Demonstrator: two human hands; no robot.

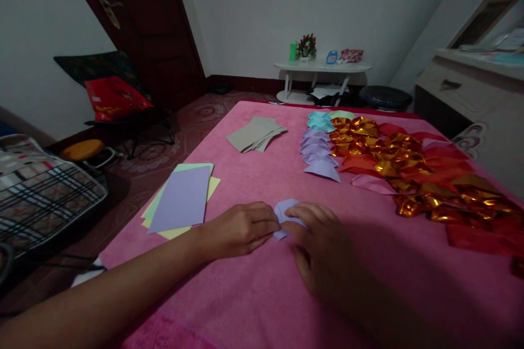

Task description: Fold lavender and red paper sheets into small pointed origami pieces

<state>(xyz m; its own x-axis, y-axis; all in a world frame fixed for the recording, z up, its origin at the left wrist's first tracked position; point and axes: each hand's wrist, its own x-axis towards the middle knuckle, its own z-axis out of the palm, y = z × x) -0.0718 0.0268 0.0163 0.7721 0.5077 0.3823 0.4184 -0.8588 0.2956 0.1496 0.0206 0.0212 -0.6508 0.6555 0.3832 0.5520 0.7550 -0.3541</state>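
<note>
A small folded piece of purple paper point(285, 206) lies on the pink cloth, between my two hands. My left hand point(249, 227) grips its left edge, fingers pressed together and bent. From the other side my right hand point(317, 234) pinches it, the fingertips covering its right part. Just left of my left wrist rests a stack of coloured sheets, with a purple sheet point(182, 196) on top and green and yellow ones under it. Beyond my right hand runs a row of folded purple paper pieces point(319, 155).
Several grey cards point(257, 133) lie fanned out farther back. Shiny gold folded papers point(368, 142) and red ones point(483, 237) cover the right side of the pink cloth point(229, 289). Behind stands a white side table point(323, 67); a chair holds a red bag point(117, 98).
</note>
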